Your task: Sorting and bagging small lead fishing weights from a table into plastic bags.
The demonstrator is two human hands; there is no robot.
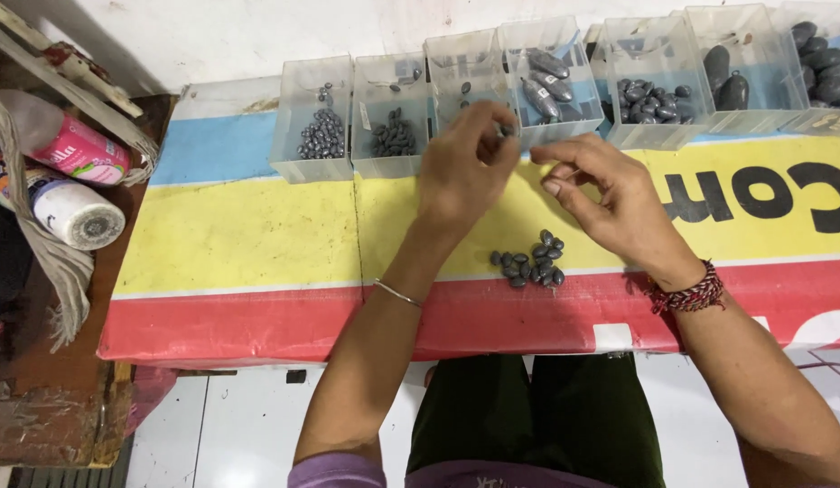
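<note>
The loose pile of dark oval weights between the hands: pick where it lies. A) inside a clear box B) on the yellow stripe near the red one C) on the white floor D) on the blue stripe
B: the pile of weights lies on the yellow stripe, just above the red stripe, outside the clear boxes.

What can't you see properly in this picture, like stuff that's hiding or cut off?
Head view:
- What the left hand pinches: a small dark piece, mostly hidden by its fingertips.
- What the right hand holds: perhaps a thin wire, too small to tell.
- The clear box behind the left hand: its lower part is covered.
- The far-right box of big grey weights: cut by the edge.
- The pink bottle: partly behind straps.
</note>
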